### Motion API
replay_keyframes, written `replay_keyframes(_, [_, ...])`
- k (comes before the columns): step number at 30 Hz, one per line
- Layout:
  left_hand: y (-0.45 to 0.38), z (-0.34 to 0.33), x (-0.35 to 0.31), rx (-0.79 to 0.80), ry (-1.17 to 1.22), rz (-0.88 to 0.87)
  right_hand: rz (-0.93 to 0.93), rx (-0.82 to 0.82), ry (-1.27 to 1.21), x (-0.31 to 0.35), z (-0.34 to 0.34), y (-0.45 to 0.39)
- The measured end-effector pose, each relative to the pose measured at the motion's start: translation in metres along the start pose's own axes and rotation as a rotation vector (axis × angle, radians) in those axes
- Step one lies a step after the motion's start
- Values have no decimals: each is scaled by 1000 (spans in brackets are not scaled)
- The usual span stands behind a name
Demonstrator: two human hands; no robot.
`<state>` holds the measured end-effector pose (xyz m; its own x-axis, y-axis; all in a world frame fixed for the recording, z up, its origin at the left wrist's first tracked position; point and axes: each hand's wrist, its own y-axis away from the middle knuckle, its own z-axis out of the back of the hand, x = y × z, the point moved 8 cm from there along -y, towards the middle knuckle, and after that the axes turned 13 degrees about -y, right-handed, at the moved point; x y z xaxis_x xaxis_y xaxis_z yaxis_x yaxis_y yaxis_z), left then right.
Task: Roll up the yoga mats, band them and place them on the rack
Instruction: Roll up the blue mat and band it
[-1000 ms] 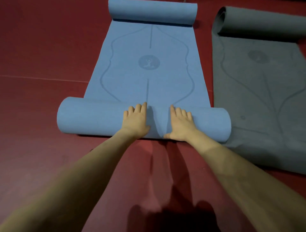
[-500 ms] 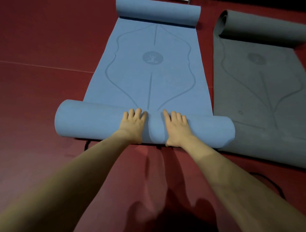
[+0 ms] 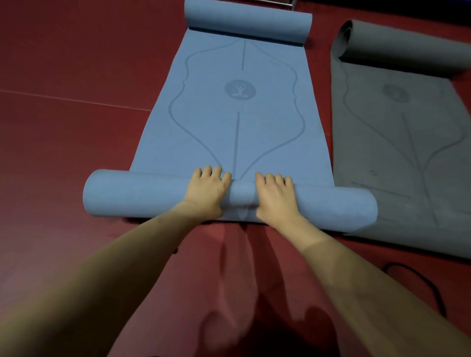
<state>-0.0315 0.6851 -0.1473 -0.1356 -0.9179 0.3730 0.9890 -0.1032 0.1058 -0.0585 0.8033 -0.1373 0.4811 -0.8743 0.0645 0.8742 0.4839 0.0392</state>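
A blue yoga mat (image 3: 239,122) lies on the red floor, its near end wound into a thick roll (image 3: 137,195) and its far end curled up too. My left hand (image 3: 207,192) and my right hand (image 3: 276,195) lie palm down on top of the near roll, side by side near its middle, fingers pointing forward over its far side. A grey yoga mat (image 3: 397,142) lies flat to the right, its far end curled. The right end of the blue roll overlaps the grey mat's edge.
A black cord or band (image 3: 420,282) lies on the red floor (image 3: 76,127) by my right forearm. A bit of metal frame (image 3: 277,3) shows at the top edge behind the blue mat. Open floor stretches to the left.
The blue roll has been pushed forward over the mat, and both hands travelled with it. The flat stretch of blue mat ahead is shorter.
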Motion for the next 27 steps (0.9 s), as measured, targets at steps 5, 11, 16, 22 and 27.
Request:
replay_keyframes(5, [-11,17,19,112,186,-59,70,-252,57,2,22,4])
replay_keyframes(11, [-12,42,32,47,37,5,123,15,-48,1,35,-3])
replay_keyframes(16, [-11,66,42,-170,-80,55,33,88,-312,-10,62,-19])
replay_keyframes(22, [-21,78,39,-154,-119,9,27,2,-122,-21,86,-40])
replay_keyframes(27, [-41,83,46,3,35,22,30,-53,-127,-27,87,-49])
